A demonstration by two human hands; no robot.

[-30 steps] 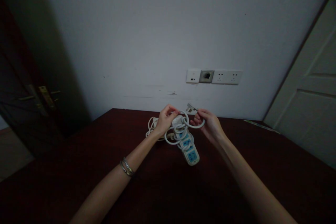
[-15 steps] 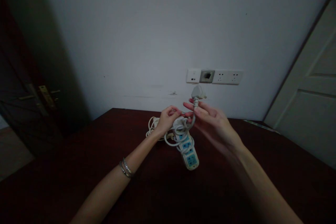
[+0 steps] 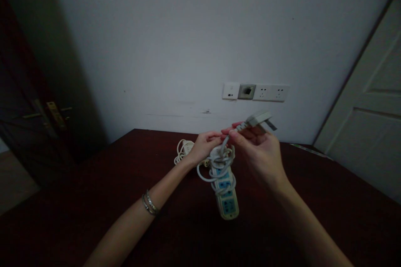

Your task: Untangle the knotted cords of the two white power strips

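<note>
A white power strip point(image 3: 229, 206) with blue socket faces hangs tilted over the table, its cord point(image 3: 205, 178) wound round it in loops. My left hand point(image 3: 204, 147) is closed on the strip's upper end; the fingertips are partly hidden behind the cord. Between the thumb and fingers of my right hand point(image 3: 261, 150) is the cord just below the plug point(image 3: 257, 117). The plug points up and to the right, with its metal pins showing. Behind my left hand a second coiled cream cable point(image 3: 183, 152) lies on the table.
The dark red table point(image 3: 150, 175) reaches back to a pale wall with a row of wall sockets point(image 3: 271, 92). A door with a brass lock point(image 3: 56, 116) stands at the left, and a white panelled door point(image 3: 372, 133) at the right. A thin flat strip point(image 3: 311, 151) lies at the table's back right edge.
My right hand has turned, and the plug has tipped from upright toward the right, so its pins now show. The power strip's lower end has dropped a little and come nearer.
</note>
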